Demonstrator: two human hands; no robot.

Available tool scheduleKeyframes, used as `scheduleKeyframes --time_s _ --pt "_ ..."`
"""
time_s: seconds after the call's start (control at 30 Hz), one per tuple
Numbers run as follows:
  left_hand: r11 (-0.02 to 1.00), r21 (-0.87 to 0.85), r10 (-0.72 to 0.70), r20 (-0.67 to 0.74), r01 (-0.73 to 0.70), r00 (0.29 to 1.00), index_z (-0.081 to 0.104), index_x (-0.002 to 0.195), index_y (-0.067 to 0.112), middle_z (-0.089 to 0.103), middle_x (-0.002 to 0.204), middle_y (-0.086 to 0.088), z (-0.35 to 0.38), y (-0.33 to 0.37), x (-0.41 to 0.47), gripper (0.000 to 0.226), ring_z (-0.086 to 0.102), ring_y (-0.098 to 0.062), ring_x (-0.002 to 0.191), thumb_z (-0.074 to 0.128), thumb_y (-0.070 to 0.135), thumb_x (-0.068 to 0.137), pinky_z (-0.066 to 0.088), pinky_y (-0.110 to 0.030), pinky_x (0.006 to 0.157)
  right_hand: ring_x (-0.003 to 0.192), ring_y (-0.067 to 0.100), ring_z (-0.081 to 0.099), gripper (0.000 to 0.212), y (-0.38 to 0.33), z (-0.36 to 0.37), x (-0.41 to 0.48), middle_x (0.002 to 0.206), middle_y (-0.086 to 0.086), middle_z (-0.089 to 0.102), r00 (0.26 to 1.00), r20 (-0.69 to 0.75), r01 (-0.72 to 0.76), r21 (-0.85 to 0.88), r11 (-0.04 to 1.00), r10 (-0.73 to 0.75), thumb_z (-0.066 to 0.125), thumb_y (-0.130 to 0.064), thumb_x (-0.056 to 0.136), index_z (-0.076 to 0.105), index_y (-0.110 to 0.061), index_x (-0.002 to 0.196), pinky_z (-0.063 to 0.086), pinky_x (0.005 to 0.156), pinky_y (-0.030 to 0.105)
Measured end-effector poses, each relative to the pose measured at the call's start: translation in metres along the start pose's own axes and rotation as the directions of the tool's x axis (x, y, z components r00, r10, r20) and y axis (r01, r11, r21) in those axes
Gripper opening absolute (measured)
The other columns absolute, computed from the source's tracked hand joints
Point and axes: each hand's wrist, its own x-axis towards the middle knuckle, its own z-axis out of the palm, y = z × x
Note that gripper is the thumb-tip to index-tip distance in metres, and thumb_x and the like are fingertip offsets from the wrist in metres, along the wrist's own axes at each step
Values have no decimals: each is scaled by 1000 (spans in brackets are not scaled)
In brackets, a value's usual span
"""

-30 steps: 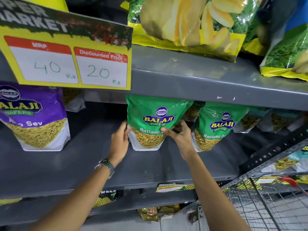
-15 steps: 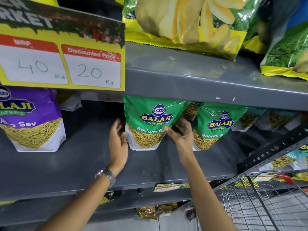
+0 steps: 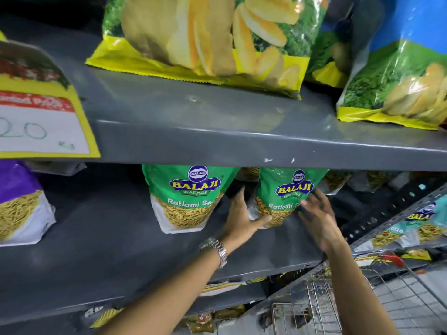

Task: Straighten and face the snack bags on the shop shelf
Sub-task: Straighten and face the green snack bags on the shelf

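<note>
Two green Ratlami Sev bags stand upright on the grey middle shelf [image 3: 101, 250], labels facing out. The left green bag [image 3: 186, 197] stands alone, untouched. My two hands flank the right green bag [image 3: 285, 189]. My left hand [image 3: 242, 221], a metal watch on its wrist, rests against that bag's lower left side with the thumb across its bottom front. My right hand [image 3: 316, 216] is at its right side with fingers spread, fingertips at the bag's front edge. Neither hand grips the bag.
A purple sev bag [image 3: 19, 204] stands at the far left. More bags lie behind the green ones. Large yellow chip bags [image 3: 205, 39] sit on the upper shelf, beside a yellow price card [image 3: 41, 122]. A wire cart [image 3: 362, 305] stands lower right.
Both hands left the left green bag and moved right to the second green bag. The view has shifted right and closer.
</note>
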Motion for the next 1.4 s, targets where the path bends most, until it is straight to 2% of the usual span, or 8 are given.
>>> scheduleKeyframes --time_s 0.1,0.23,0.73,0.93,1.13,1.2,1.3,1.4 --pt "991 133 -16 91 3 996 11 146 8 25 154 -12 1 -1 22 96 28 -24 140 71 36 77 25 -32 109 124 31 54 90 -1 0 8 132 11 60 989 150 26 -129 991 -7 90 -29 48 51 -21 129 40 106 50" --pt "984 171 -65 55 55 996 27 139 7 47 140 -17 8 -11 33 82 47 -32 127 63 51 80 44 -47 101 121 32 57 84 5 1 9 124 10 66 996 72 69 -156 985 -59 93 -34 43 60 -19 119 41 105 56" --pt "971 229 67 30 -72 997 44 112 15 62 111 -11 27 -9 -21 64 62 -29 98 67 58 71 55 -43 78 105 24 67 67 11 -24 -66 108 4 73 989 -20 140 -221 965 -148 90 -47 44 69 -26 104 53 94 40" --pt "969 230 87 39 -94 995 44 114 13 59 111 -12 40 0 -41 61 59 -30 99 64 55 75 51 -39 77 86 16 66 31 9 -35 -85 83 -7 72 987 -2 158 -212 965 -162 70 -2 72 64 -14 99 56 70 17" --pt "978 196 61 28 -66 998 36 130 13 52 130 -11 42 4 -47 70 54 -27 114 65 50 78 48 -34 84 104 16 66 55 16 -27 -89 113 1 69 986 -65 139 -192 972 -153 72 -12 71 56 -12 124 56 81 21" --pt "987 146 62 16 -64 998 27 139 15 43 142 -8 41 1 -55 78 49 -24 122 66 46 78 43 -28 87 114 13 60 58 24 -13 -100 127 -1 62 933 -268 193 -196 961 -242 70 -9 79 49 -15 132 52 95 27" --pt "997 27 69 -79 -67 994 29 138 31 49 136 2 31 -23 -83 75 51 -14 121 65 52 76 48 -34 95 104 12 56 41 50 26 -133 116 -14 59 662 -545 372 -357 857 -514 63 -16 82 53 -7 120 47 93 33" --pt "992 -119 -12 -380 -35 925 37 122 45 55 118 14 2 -56 -109 53 54 -8 113 63 52 76 50 -42 93 91 8 58 24 83 79 -160 98 -19 60 751 -188 506 -451 735 -633 57 -21 81 57 -10 102 47 80 25"
